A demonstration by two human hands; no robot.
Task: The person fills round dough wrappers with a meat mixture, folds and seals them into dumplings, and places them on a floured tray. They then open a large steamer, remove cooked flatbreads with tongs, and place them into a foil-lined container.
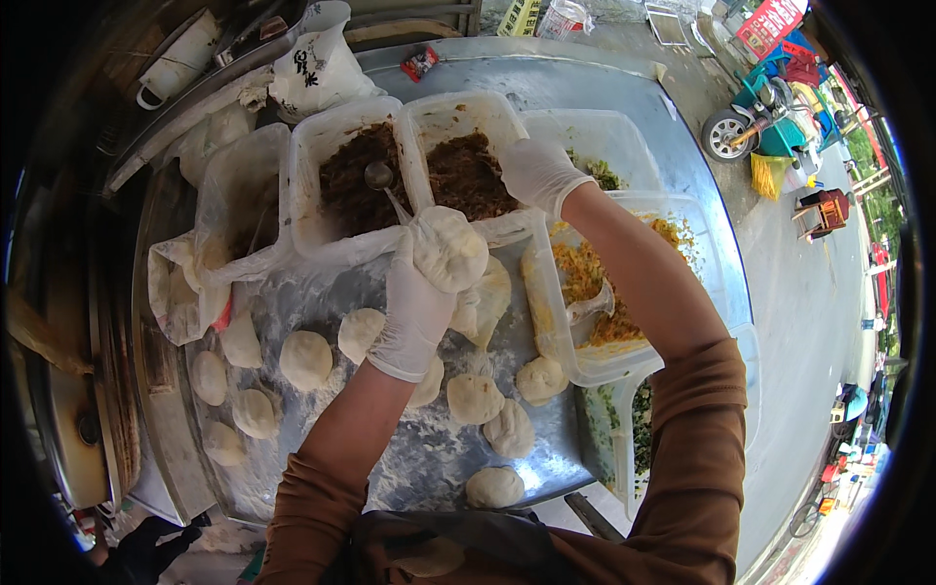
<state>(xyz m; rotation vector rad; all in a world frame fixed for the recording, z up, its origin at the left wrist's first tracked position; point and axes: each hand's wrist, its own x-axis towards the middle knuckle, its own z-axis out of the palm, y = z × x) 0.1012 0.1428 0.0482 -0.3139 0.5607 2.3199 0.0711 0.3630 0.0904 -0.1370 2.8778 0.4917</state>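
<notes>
My left hand (418, 303), in a white disposable glove, holds up a flattened round of dough (450, 252) above the metal worktop (431, 475). Behind the dough, a spoon (378, 176) reaches over a plastic tub of dark brown filling (351, 194); its handle end is hidden. My right hand (542, 174), gloved too, is at the right edge of a second tub of dark filling (464, 172). Its fingertips are hidden, so whether it grips anything is unclear. Several floured dough balls (306, 360) lie on the worktop below my left hand.
At right stands a tub of orange shredded filling (585, 270) with a clear scoop (592, 303). Green filling (603, 174) shows in a tub behind it. A white sack (322, 66) is at the back left, and a parked three-wheeler (768, 117) on the street.
</notes>
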